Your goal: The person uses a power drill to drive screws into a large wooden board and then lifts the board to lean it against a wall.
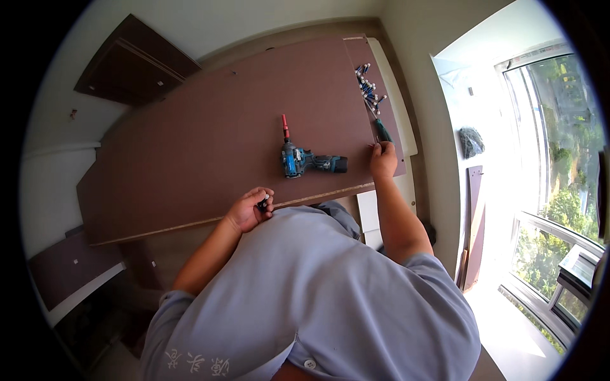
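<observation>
Head view shows a drill between left fingers grasping dark pieces and right fingers, hold unclear, beside a screwdriver.

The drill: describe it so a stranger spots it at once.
Find the big brown board. Near its front edge, between the left hand and right hand, lies the blue-and-black drill. Its red tip sets it apart from the green screwdriver.

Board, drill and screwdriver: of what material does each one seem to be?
Board: probably chipboard under matt brown laminate, as its front edge looks paler and rough. Drill: likely smooth plastic, teal and black, with moulded-looking contours. Screwdriver: pale, thin shaft, probably metal; dark green end, plastic or rubber, unclear.
</observation>
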The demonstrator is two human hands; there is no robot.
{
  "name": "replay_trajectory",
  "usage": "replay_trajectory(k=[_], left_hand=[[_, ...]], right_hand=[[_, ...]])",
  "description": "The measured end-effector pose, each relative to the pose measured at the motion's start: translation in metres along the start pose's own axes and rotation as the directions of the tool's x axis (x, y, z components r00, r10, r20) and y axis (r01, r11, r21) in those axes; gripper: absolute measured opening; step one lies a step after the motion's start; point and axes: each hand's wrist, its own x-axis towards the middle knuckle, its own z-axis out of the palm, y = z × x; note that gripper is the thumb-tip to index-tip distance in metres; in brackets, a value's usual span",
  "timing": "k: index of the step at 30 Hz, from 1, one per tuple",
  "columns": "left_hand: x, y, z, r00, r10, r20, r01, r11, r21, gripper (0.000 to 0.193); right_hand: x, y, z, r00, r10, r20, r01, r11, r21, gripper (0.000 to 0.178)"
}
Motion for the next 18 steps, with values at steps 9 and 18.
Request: replay_trajectory(k=[9, 18], left_hand=[[0.007, -0.006, 0.0, 0.998, 0.012, -0.062, -0.003, 0.991, 0.133, 0.017], [0.026, 0.009, 0.031, 0.999, 0.036, 0.005, -0.036, 0.995, 0.095, 0.017]], right_hand=[[0.015, 0.021, 0.021, 0.974, 0.196, 0.115, -0.227, 0.836, 0.5, 0.021], [0.045, 0.038, -0.034, 0.943, -0.247, -0.223, 0.244, 0.969, -0.04, 0.016]])
